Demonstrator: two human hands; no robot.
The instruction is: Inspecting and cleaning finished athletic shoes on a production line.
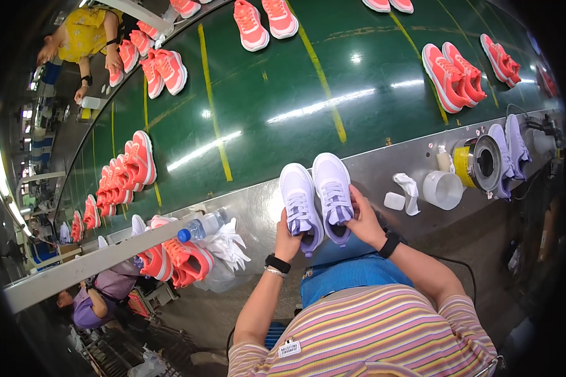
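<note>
Two lavender sneakers with white soles are side by side in front of me over the metal ledge, toes pointing away. My left hand (pixel 289 237) is closed round the heel end of the left sneaker (pixel 297 200). Round the heel of the right sneaker (pixel 333 188) my right hand (pixel 365 218) is closed, thumb and fingers along its outer side. The laces and darker purple heel parts face up. Whether the soles touch the ledge I cannot tell.
Beyond the metal ledge (pixel 377 166) runs a green conveyor (pixel 258 94) with coral sneakers (pixel 453 75). Right of me stand a white cup (pixel 442 190), a round tin (pixel 484 160) and more lavender shoes. At left are a water bottle (pixel 202 226), white gloves (pixel 229 245), a metal bar (pixel 100 259) and co-workers.
</note>
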